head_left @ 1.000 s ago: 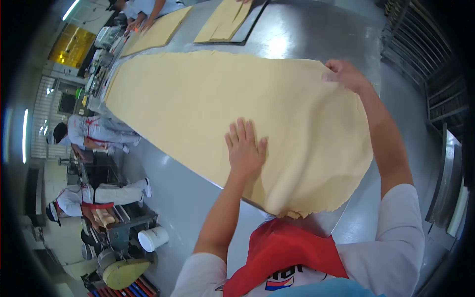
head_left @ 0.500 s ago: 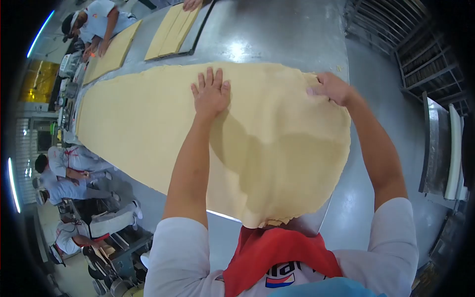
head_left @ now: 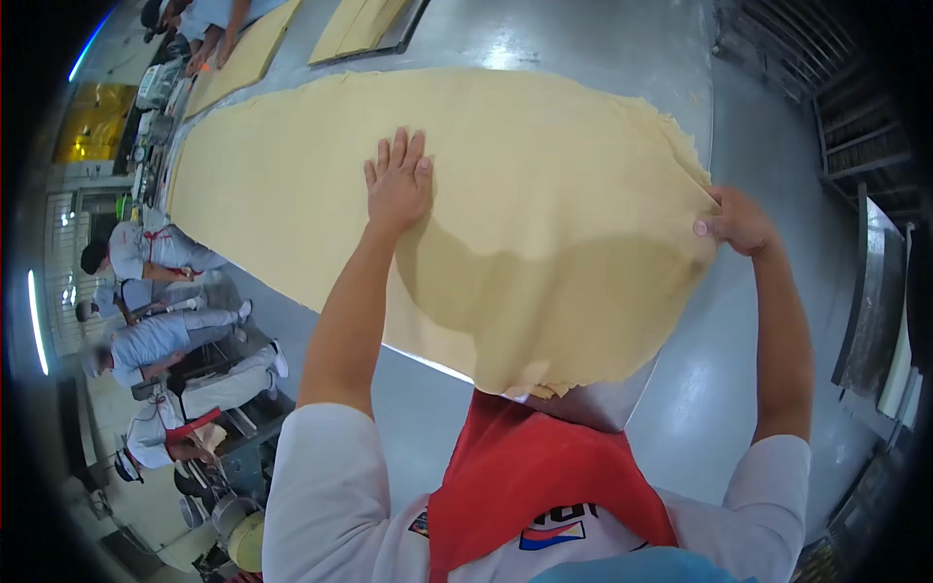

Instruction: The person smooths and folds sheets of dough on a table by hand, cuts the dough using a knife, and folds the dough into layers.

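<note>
A broad, thin sheet of pale yellow dough [head_left: 544, 165] covers much of the metal table [head_left: 593, 44]. Its right and near edges are ragged. My left hand [head_left: 399, 185] lies flat on the sheet, left of its middle, with the fingers spread. At the right edge, my right hand [head_left: 741, 222] pinches the dough rim between thumb and fingers. Some of the sheet hangs past the table's edge there. My arms and head cast a shadow over the near part of the dough.
Cut dough slabs [head_left: 362, 27] rest on a dark tray at the far side. Beyond the far left end, a co-worker [head_left: 219, 24] handles another slab. Several people work at the left. Metal racks [head_left: 865, 117] and a steel panel [head_left: 860, 301] stand right, across the floor.
My right hand has moved right and nearer to me along the dough's edge. The rim it had folded in at the far right now lies outward. My left hand stays flat on the sheet.
</note>
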A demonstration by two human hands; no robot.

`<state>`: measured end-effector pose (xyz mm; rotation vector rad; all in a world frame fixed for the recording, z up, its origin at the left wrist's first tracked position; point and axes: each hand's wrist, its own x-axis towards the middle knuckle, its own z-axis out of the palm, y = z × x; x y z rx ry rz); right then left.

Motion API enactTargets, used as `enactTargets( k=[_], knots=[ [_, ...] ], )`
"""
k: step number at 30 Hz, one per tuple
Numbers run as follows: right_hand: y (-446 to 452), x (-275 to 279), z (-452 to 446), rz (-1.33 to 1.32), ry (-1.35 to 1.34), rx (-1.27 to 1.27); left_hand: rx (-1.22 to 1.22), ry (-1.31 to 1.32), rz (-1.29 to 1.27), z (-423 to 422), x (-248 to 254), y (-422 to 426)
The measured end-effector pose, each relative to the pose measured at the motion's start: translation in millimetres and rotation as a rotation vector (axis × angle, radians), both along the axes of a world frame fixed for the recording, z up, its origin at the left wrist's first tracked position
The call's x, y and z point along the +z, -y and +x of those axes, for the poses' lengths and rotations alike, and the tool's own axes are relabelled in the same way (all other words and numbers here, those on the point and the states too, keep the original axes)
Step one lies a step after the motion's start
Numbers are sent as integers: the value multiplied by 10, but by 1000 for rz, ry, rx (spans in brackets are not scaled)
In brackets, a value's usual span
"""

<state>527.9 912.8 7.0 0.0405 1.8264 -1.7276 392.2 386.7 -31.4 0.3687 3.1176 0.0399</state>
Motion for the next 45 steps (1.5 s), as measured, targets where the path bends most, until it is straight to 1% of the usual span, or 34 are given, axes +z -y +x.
enactTargets(
  k=[4,6,7,8,9,10,12,13,15,16,18,19,21,22,23,24,25,27,28,29,30,31,32,33,34,35,36,37,38,40,41,43,44,45],
  knots=[
    [-100,-226,180,130,-60,-47,11,-10,-29,-89,36,-53],
    [-132,-332,428,-232,66,-234,18,14,-28,-56,-29,-47],
    [-133,-385,595,-211,87,-242,26,-16,-2,-14,-79,-24],
    [-134,-428,742,-316,115,-246,39,-45,28,97,-128,23],
    [-90,-413,909,-423,150,-253,42,-14,45,316,-138,113],
    [-39,-416,1080,-406,178,-261,5,-15,13,544,-131,231],
    [238,-315,1265,-502,46,-372,-34,-31,-8,953,-37,448],
    [338,-283,1305,-488,64,-376,-33,-12,3,1215,-28,543],
    [553,-184,1167,209,62,-445,-40,-12,4,1492,17,713],
    [716,-152,1172,210,62,-442,-70,-14,57,1592,-30,786],
    [1034,-62,1168,278,-314,-534,-107,-10,24,1818,25,777],
    [1107,-64,1194,283,-330,-527,-150,-15,-6,1912,67,705],
    [1241,-157,1290,205,-324,-741,-345,52,77,2166,85,548],
    [1202,-158,1300,212,-342,-735,-431,99,172,2334,235,389],
    [1077,-154,1301,95,-273,-745,-512,146,267,2486,372,208],
    [983,-113,1263,-23,-201,-744,-549,130,324,2583,312,50],
    [958,66,1243,-16,-207,-721,-583,120,379,2667,226,-79],
    [943,573,1277,-240,-118,-765,-557,69,373,2755,203,-298],
    [752,393,1315,-232,-125,-763,-556,21,359,2769,208,-353],
    [453,35,1343,200,-127,-760,-557,8,370,2764,135,-373],
    [289,-151,1328,636,-126,-734,-579,-123,342,2761,2,-394],
    [474,-133,1414,945,-271,-618,-592,-254,311,2746,-67,-399],
    [797,-137,1611,1245,-416,-485,-579,-264,321,2703,-36,-399],
    [1183,-156,1802,1329,-748,-386,-588,-150,412,2636,33,-379],
    [1610,-191,1967,1385,-1085,-276,-596,-37,498,2567,119,-360],
    [2196,-36,2109,1385,-1100,-193,-586,-41,497,2526,324,-350],
    [2445,-5,2154,1386,-1102,-164,-496,145,491,2488,613,-361],
    [2694,27,2195,1386,-1104,-135,-410,330,479,2479,769,-359],
    [2732,-107,2142,1315,-1003,-172,-421,321,471,2503,750,-328],
    [2731,-165,2054,1181,-818,-205,-562,137,416,2587,559,-203],
    [2627,-155,2030,1177,-821,-216,-568,133,408,2603,407,-130],
    [2375,-159,2066,1123,-956,137,-723,-425,495,2630,117,6],
    [2393,-77,2094,1139,-930,110,-757,-413,505,2627,105,41],
    [2445,105,2105,1127,-898,156,-765,-343,489,2619,95,50]
  ],
)
